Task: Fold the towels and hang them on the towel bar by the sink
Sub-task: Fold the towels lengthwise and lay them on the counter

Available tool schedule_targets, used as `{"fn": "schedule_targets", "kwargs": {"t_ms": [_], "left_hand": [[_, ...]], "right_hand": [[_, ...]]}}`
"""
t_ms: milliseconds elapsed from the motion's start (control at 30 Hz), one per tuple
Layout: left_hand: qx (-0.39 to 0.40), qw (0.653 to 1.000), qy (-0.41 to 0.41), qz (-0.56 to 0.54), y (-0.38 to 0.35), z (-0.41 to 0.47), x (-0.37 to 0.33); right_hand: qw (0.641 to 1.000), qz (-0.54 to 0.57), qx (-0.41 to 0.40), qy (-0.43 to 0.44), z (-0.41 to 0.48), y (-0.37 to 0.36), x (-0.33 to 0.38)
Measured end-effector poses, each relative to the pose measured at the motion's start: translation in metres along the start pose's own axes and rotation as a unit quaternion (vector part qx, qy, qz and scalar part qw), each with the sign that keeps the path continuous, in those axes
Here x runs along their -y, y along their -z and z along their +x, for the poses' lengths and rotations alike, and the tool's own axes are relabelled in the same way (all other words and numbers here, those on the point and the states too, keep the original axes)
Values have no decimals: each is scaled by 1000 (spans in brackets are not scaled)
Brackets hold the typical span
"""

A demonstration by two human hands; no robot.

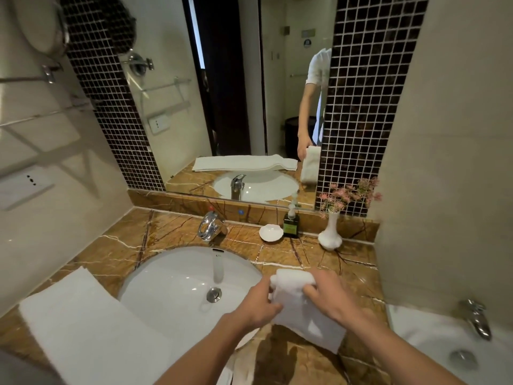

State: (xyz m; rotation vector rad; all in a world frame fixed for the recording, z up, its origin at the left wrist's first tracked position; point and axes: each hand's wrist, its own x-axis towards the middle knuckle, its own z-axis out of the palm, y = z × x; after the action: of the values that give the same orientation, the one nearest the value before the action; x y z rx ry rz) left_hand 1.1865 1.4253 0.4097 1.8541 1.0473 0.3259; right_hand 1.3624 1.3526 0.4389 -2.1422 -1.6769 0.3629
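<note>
A small white towel [302, 309] is held up over the brown marble counter [280, 357], just right of the sink [166, 284]. My left hand [256, 304] grips its left edge and my right hand [330, 295] grips its upper right part, where the cloth bunches over the fingers. A larger folded white towel [91, 332] lies flat on the counter left of the sink, its near end running across the front. On the left wall a chrome towel bar [25, 78] is mounted, with nothing hanging on it.
Behind the sink stand the chrome faucet [211, 226], a white soap dish [271, 232], a green soap bottle [291, 225] and a white vase with pink flowers [330, 234]. A mirror [236, 107] covers the back wall. A bathtub with tap [476, 318] lies at the right.
</note>
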Motion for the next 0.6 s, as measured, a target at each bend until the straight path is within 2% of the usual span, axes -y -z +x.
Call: {"fn": "schedule_targets", "kwargs": {"t_ms": [267, 467, 600], "left_hand": [[-45, 999, -14, -20, 48, -8, -7], [-142, 988, -55, -8, 101, -29, -16], [-184, 982, -42, -1, 138, -51, -10]], "right_hand": [[996, 76, -49, 12, 21, 24, 43], [984, 168, -58, 33, 42, 33, 95], [977, 201, -46, 60, 51, 32, 133]]}}
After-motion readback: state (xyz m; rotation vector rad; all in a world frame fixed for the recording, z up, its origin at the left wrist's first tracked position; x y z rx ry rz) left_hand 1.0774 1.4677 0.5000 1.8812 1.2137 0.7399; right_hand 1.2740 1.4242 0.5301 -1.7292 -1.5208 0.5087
